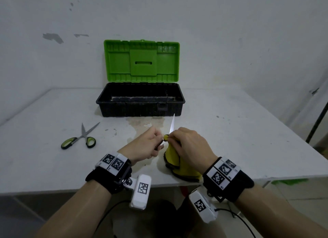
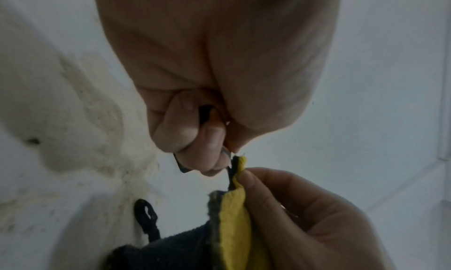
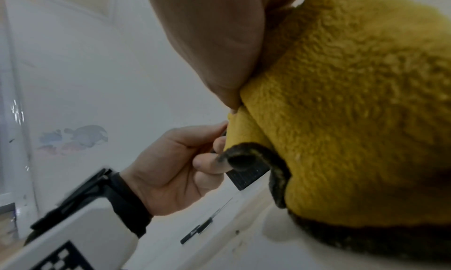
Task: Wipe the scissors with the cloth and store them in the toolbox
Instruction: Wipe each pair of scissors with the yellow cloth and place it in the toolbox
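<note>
Mid-wipe: my left hand (image 1: pixel 144 145) gripped a bladed tool's handle, blade (image 1: pixel 172 124) pointing far; right hand (image 1: pixel 190 145) fingers pinched cloth (image 1: pixel 174 159) around its base. Scissors (image 1: pixel 80 139) lay untouched, left on counter (image 1: pixel 248 140); toolbox (image 1: pixel 141 100) open. Next, I reckoned: draw cloth tipward.

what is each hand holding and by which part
Left hand grips a small blade tool by its dark handle end. Right hand pinches the yellow cloth by its upper fold, at the blade's base.

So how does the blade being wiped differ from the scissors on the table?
The scissors lie flat, untouched; the blade is raised in the left hand, cloth at its base. The scissors show two spread blades and green loop handles; the blade shows one point and a black ribbed grip. Both are pointed metal.
</note>
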### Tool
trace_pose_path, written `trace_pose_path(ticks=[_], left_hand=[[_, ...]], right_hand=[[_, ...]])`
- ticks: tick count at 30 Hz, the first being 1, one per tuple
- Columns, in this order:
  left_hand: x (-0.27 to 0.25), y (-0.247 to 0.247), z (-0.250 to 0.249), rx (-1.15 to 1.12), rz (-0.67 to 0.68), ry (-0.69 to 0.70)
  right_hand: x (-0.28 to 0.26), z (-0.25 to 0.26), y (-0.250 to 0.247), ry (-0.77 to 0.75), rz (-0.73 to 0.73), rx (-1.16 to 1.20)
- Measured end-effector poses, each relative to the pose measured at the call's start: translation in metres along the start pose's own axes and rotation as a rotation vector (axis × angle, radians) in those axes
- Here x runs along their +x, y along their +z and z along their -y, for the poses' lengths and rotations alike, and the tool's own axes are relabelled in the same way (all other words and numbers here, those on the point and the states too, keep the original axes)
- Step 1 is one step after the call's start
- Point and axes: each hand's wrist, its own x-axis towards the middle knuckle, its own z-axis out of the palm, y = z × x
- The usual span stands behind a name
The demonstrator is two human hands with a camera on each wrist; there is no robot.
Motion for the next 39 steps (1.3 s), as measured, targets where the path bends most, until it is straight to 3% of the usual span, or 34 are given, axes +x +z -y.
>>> trace_pose_path(ticks=[6,11,15,17,20,22,30,39], left_hand=[[0.002,0.002,0.001,0.011,-0.016,-0.025],[0.0,0.003,-0.001,0.033,0.02,-0.002],[-0.002,0.005,0.001,0.092,0.04,0.021],[-0.001,0.006,0.002,0.095,0.04,0.026],[0.001,0.003,0.002,0.045,0.033,0.036],[0.001,0.001,0.002,0.04,0.026,0.04],[0.011,-0.005,0.011,-0.081,-0.095,0.022],[0.018,-0.009,0.016,-0.113,-0.296,0.127]], right_hand=[[0.002,0.0,-0.006,0.08,-0.063,-0.041],[-0.004,0.01,0.003,-0.015,0.072,-0.092],[0.008,-0.001,-0.003,0.108,-0.015,-0.069],[0.008,-0.002,-0.005,0.074,-0.06,-0.048],[0.0,0.005,0.0,-0.025,0.019,-0.035],[-0.003,0.003,0.003,-0.013,0.037,-0.016],[0.004,-0.019,-0.013,0.124,-0.2,0.132],[0.002,-0.028,-0.02,0.136,-0.259,0.211]])
